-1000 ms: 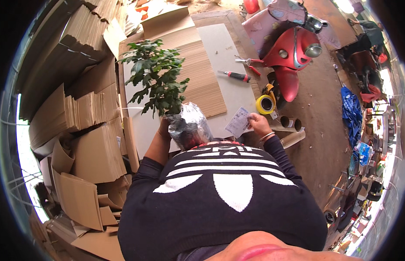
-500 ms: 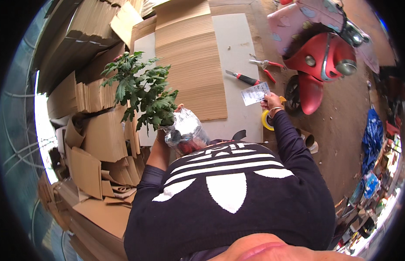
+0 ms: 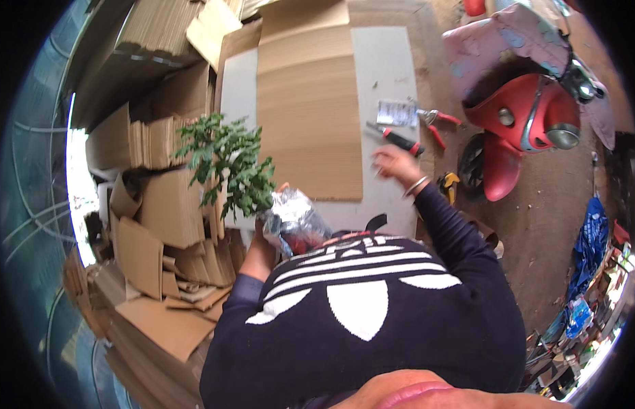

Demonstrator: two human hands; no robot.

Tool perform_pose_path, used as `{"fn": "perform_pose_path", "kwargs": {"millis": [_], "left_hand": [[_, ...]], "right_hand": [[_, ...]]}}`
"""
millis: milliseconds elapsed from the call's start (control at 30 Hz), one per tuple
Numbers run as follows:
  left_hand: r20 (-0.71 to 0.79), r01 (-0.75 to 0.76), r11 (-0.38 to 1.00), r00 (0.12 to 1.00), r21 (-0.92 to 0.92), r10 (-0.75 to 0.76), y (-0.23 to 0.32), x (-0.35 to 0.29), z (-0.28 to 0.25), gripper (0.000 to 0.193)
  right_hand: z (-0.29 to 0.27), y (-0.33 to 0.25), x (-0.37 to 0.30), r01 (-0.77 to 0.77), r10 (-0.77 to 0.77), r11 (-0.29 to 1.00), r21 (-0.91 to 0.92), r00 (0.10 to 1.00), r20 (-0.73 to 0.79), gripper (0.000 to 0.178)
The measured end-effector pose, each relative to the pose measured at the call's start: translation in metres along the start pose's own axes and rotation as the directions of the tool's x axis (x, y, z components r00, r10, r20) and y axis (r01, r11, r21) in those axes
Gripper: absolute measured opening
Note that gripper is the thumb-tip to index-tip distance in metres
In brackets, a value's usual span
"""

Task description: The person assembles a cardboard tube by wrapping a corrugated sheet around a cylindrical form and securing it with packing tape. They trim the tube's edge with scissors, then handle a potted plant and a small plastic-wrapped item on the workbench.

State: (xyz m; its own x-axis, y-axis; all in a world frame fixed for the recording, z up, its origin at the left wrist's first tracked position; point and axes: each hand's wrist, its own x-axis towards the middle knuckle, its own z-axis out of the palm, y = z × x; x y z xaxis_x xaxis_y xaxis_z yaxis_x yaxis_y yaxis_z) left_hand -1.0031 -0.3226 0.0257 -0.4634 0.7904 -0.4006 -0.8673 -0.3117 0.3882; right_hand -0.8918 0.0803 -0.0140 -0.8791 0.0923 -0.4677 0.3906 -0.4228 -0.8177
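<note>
My left hand (image 3: 261, 235) is closed round a leafy green plant (image 3: 229, 163) whose base is wrapped in clear, shiny plastic (image 3: 293, 215); a fingertip shows at the far side of the wrap, and the rest of that hand is mostly hidden. Something reddish shows through the plastic. My right hand (image 3: 396, 165), slightly blurred, hovers over the grey board with bent fingers apart and nothing visible in them. Just beyond it lies a knife (image 3: 398, 140) with a black and red handle. Farther off, a small printed card (image 3: 397, 113) rests beside red-handled pliers (image 3: 437, 123).
A stack of flat cardboard (image 3: 311, 123) covers the middle of the grey board (image 3: 386, 61). Piled cardboard (image 3: 171, 204) stands at the left. To the right are a yellow and black tape dispenser (image 3: 449, 187) and a red scooter (image 3: 522, 119). A blue plastic sheet (image 3: 590, 238) lies farther right.
My right hand has let go of the printed card, which now lies on the board near the pliers, and has moved left, nearer to me. My left hand still holds the plant.
</note>
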Motion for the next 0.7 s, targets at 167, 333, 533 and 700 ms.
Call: {"fn": "perform_pose_path", "kwargs": {"millis": [167,333,533,700], "left_hand": [[0.086,0.041,0.998,0.995,0.043,-0.044,0.027,0.040,0.005,0.045],[0.132,0.046,0.997,0.990,0.065,-0.054,0.045,0.058,-0.007,0.047],[0.142,0.054,0.997,0.988,0.058,-0.061,0.042,0.055,-0.012,0.050],[0.061,0.011,0.999,0.998,0.045,-0.014,0.017,0.046,-0.025,0.052]], "right_hand": [[0.118,-0.013,-0.045,-0.133,0.204,0.961,-0.242,0.931,0.302,0.033],[0.138,-0.027,-0.055,-0.123,0.293,0.861,-0.494,0.913,0.285,0.034],[0.148,-0.030,-0.068,-0.037,0.164,0.808,-0.588,0.973,0.164,0.050],[0.174,-0.016,-0.069,0.306,-0.116,0.793,-0.526,0.924,0.363,0.105]]}}
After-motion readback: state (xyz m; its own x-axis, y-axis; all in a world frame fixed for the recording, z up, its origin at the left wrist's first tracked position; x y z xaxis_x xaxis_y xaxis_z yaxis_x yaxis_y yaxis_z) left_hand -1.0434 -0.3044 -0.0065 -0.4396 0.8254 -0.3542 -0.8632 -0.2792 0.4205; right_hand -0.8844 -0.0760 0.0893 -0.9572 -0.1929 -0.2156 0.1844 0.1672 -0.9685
